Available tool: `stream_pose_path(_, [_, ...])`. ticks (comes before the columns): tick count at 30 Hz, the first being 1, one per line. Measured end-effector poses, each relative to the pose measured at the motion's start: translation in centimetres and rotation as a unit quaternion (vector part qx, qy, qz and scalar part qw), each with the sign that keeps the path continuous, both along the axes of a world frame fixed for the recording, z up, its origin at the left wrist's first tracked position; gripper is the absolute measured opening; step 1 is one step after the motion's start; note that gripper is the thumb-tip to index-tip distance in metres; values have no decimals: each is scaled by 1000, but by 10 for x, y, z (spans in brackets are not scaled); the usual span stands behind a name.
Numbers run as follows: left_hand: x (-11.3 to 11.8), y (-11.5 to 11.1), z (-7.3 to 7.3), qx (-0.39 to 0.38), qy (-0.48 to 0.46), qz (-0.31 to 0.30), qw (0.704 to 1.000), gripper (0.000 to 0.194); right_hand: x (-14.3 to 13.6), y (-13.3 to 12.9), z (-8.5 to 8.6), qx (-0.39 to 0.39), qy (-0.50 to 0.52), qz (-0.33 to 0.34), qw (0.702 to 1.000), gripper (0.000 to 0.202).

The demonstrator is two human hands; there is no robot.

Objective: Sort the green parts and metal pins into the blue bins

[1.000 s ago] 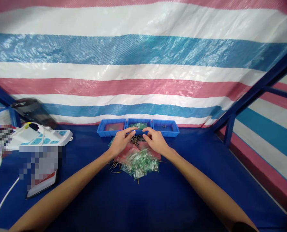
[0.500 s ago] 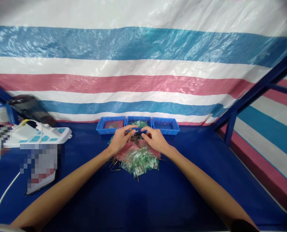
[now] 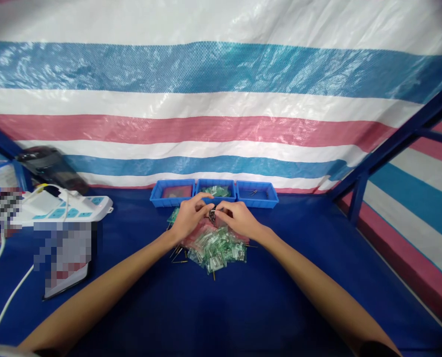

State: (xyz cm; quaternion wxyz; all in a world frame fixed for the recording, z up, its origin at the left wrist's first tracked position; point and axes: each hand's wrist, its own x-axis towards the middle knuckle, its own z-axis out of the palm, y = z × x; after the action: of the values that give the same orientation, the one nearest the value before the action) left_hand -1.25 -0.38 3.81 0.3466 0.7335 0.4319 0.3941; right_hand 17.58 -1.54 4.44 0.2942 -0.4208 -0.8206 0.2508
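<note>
My left hand (image 3: 190,217) and my right hand (image 3: 238,218) meet above a heap of small things on the blue table. Thumb and fingers of both hands are pinched at a small thin piece (image 3: 213,210), pale and too small to identify. Below them lie dark metal bits (image 3: 212,218), partly covered by the fingers. Nearer to me is a pile of small clear and green plastic bags (image 3: 217,250) with thin metal pieces inside, on top of pinkish-red bags (image 3: 196,235). Loose thin brass-coloured pins (image 3: 179,261) are scattered at the pile's left and front.
Three blue trays stand behind my hands: the left tray (image 3: 164,202) with a reddish bag, the middle with green bags (image 3: 218,190), the right tray (image 3: 258,203) with a few thin pieces. At left are a white power strip (image 3: 101,206), cables and a dark bottle (image 3: 53,166).
My right hand has closed its fingers and moved left to the small piece at my left fingertips. Both hands have come lower and closer together.
</note>
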Motion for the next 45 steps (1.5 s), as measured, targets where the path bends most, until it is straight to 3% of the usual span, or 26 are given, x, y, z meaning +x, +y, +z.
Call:
stream_pose_path(8, [-2,7,-5,-57,-61,-6,997,20,3,4,-2,12,32,-52,998,21])
stream_pose_path(14, [-1,5,-3,-44,-123,7,991,22,3,5,-4,13,-40,-44,998,26])
stream_pose_path(18, [-1,4,-2,-51,-147,-17,988,22,5,6,0,2,-49,-65,997,22])
stream_pose_path(25, [-4,10,-4,3,13,-23,1000,25,8,6,3,4,-23,-91,996,17])
stream_pose_path(28, [-5,12,-6,7,35,-33,999,27,7,7,1,-5,-13,-95,995,16])
stream_pose_path(34, [-3,9,-7,-73,-3,-76,994,32,6,4,2,-18,-11,-12,1000,17])
stream_pose_path(41, [-3,7,-4,-82,-31,-86,992,30,5,3,3,-35,-50,52,997,21])
stream_pose_path(45, [-3,7,-4,-85,-30,-81,993,29,4,0,6,-23,-68,55,996,25])
